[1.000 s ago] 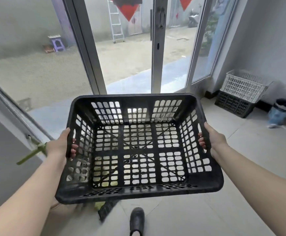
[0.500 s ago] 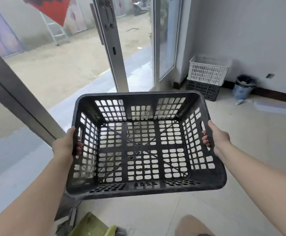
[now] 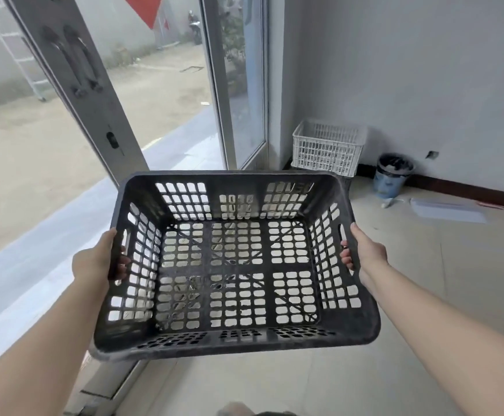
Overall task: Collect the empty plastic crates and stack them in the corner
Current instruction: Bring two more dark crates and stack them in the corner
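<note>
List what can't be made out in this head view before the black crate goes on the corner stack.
- Whatever the white crate rests on: hidden behind the black crate.
- Fingers of the left hand and right hand: mostly hidden by the crate walls.
- Contents of the blue bin: too small to tell.
- Person's feet: cut off at the bottom edge.

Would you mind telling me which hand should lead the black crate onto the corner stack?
Probably the right hand: the white crate sits ahead to the right of the black crate.

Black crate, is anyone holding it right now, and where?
Yes. The black crate is held by both hands: left hand and right hand, fingers through its side handle slots.
</note>
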Demonstrator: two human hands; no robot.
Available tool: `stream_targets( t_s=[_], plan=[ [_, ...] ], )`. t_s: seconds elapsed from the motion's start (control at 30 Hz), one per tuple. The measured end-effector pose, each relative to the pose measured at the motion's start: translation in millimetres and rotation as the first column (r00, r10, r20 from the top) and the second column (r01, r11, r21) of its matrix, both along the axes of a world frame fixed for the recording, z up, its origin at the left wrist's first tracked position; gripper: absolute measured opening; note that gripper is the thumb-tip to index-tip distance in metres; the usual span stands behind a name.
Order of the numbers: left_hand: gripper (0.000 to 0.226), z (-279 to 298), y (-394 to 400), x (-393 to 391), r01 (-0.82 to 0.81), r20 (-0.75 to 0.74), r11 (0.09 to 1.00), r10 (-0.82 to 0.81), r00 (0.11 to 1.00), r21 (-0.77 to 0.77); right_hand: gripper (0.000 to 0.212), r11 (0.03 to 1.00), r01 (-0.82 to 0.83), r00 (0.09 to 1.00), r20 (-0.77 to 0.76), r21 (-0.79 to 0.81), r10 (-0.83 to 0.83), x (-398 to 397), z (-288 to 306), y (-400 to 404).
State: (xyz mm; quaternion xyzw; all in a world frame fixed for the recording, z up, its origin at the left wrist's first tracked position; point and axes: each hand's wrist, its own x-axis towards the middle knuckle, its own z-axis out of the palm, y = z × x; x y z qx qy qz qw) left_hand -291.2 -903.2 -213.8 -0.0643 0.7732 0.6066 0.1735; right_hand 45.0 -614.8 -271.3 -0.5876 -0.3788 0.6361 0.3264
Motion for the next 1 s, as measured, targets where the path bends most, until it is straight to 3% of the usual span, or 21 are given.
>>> stream_targets(
  t_s=[0.73, 1.0],
  plan=[
    [0.044, 1, 494, -208, 0.291, 0.028, 0.956, -0.291, 0.956, -0.013, 0.046, 0.955, 0.298, 0.953, 0.048, 0.006, -0.298, -144, 8, 386],
    [0.041, -1, 657, -228, 0.322, 0.019, 0.947, -0.322, 0.947, 0.003, 0.047, 0.938, 0.348, 0.937, 0.035, 0.008, -0.348, -158, 3, 525]
  ],
)
